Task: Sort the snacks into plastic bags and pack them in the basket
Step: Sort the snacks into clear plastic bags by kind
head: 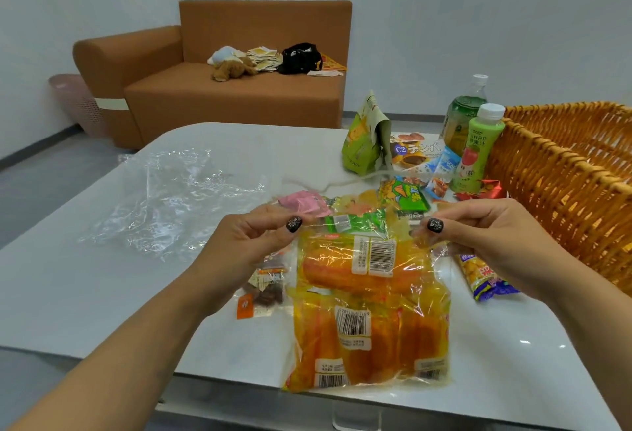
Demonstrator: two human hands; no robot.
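Observation:
A clear plastic bag (369,311) filled with several yellow-orange snack packs lies at the table's front edge. My left hand (260,242) pinches the bag's upper left corner and my right hand (485,242) pinches its upper right corner, holding the mouth between them. Loose snacks lie beyond it: a pink packet (302,203), a green packet (403,194), a small brown snack pack (268,285) at the left, a blue-yellow packet (484,278) under my right hand. The woven orange basket (564,174) stands at the right.
Empty clear plastic bags (171,198) lie crumpled on the white table (85,294) at the left. A green paper bag (364,140), a biscuit box (415,153) and two drink bottles (477,147) stand at the back. A brown sofa (222,88) is behind.

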